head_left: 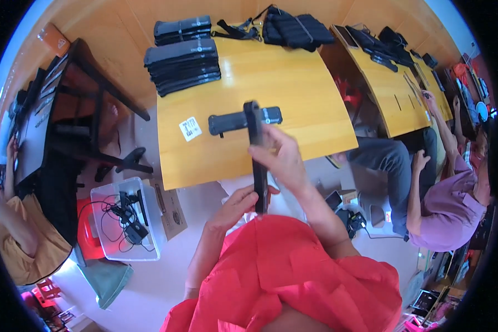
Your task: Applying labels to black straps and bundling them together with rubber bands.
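Observation:
A long, narrow black bar-like thing [254, 133] stands on end in front of my chest, seen edge-on; I cannot tell its exact kind. My right hand [285, 160] pinches it around its middle between thumb and fingers, slightly blurred. Its lower end is gripped by my left hand [232, 208], close to my red top. Behind the bar a flat black folded pouch [231, 122] with a white print lies on the yellow table [310, 105], partly covered by the bar. Left of that pouch sits a white label sheet [190, 129].
Stacked black pouches [182, 62] and a strapped black bundle [296, 29] occupy the table's far side. On the floor at left stands a clear bin [156, 243] with cables. A co-worker in purple [445, 207] sits at right, another person in a tan top [36, 240] at left.

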